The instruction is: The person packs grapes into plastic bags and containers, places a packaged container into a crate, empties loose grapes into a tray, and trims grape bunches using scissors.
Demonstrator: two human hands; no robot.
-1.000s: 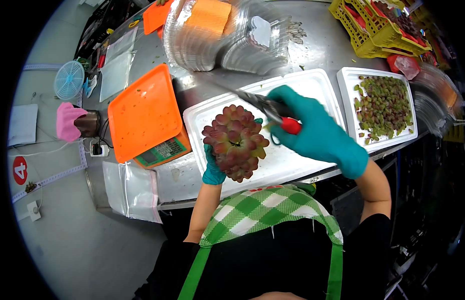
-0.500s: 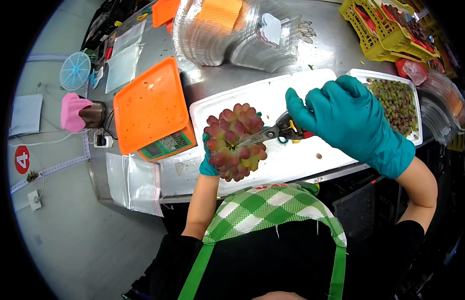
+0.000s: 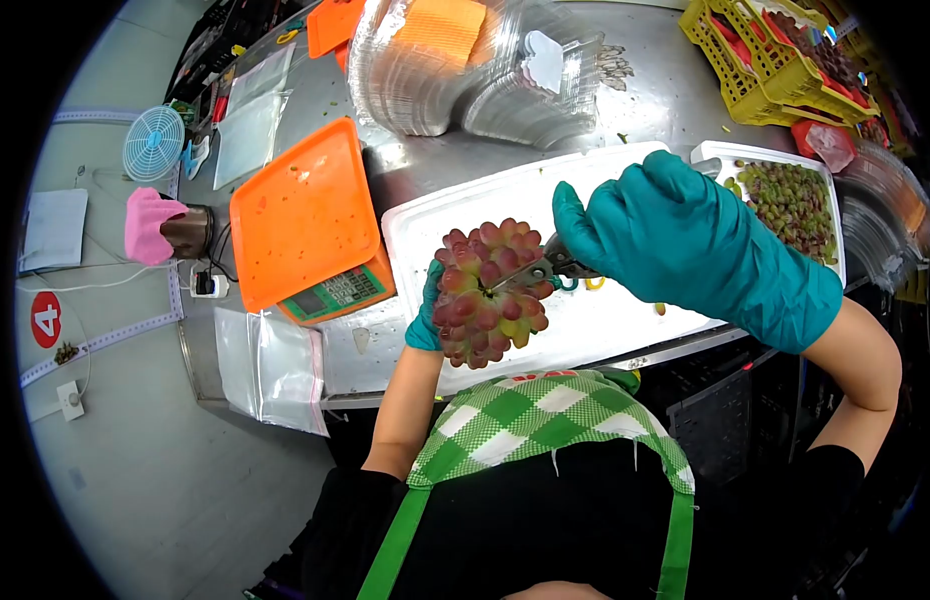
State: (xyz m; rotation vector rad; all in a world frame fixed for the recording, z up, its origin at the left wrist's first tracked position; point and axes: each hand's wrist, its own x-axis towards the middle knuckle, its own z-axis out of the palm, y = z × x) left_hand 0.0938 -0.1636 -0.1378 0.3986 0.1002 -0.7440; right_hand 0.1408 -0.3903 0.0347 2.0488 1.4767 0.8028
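A bunch of reddish-green grapes (image 3: 485,295) is held up over a white tray (image 3: 405,215) by my left hand (image 3: 426,310), in a teal glove and partly hidden behind the fruit. My right hand (image 3: 675,235), also gloved in teal, is closed round a pair of scissors (image 3: 557,260). The blades point left, and their tip reaches in among the grapes at the bunch's middle. Whether the blades are apart at the tip is hard to tell.
An orange scale (image 3: 305,220) stands left of the tray. Stacked clear plastic boxes (image 3: 410,90) are behind it. At the right are a white tray of small grapes (image 3: 790,205) and a yellow crate (image 3: 725,60). Plastic bags (image 3: 270,365) lie at the front left.
The grape bunch and my left hand have shifted slightly right. My right hand has moved a little left, and a small grape now shows on the tray beneath it.
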